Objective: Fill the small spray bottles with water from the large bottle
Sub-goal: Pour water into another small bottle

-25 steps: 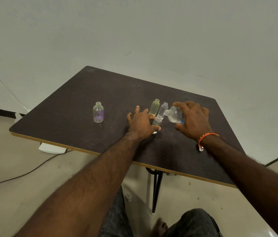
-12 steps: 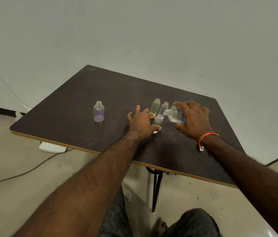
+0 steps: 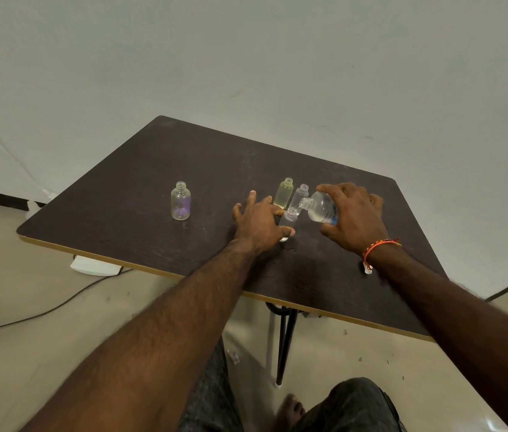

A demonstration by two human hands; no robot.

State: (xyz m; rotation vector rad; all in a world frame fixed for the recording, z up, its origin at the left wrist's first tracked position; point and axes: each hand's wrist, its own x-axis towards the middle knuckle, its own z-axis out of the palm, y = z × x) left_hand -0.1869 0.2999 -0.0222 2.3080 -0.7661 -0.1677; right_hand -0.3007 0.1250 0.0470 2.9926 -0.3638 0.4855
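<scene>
Nearest the camera, a bare foot [image 3: 290, 408] rests on the pale floor [image 3: 22, 307] between the person's knees, with the table leg [image 3: 285, 344] just beyond it. Two forearms reach forward over the near, light-trimmed edge of the dark table [image 3: 159, 169].

The left hand [image 3: 260, 226] lies palm-down on the tabletop. Its thumb and forefinger pinch the clear bottle [image 3: 288, 221], which stands upright with an open neck; the other fingers are spread loosely and point away from the camera.

The right hand [image 3: 355, 216], wearing an orange wristband [image 3: 377, 249], wraps its fingers and thumb around the large bottle [image 3: 319, 207]. This bottle is tipped nearly level, its mouth aimed left and poised just above the open neck of the clear bottle. Water is visible pooled in its lower side. Whether a stream is passing between the two mouths cannot be told.

Just behind the clear bottle stand two more small bottles, close together: a yellow bottle [image 3: 284, 194] and, to its right, a second clear bottle [image 3: 299, 194], partly hidden by the neck of the large bottle. Both are upright and uncapped.

Well apart to the left, a purple bottle [image 3: 180, 201] stands alone, upright and uncapped.

On the floor beyond the table's left edge lie a white box [image 3: 95, 265] and a cable [image 3: 43, 310]. A plain wall [image 3: 277, 57] closes the background.
</scene>
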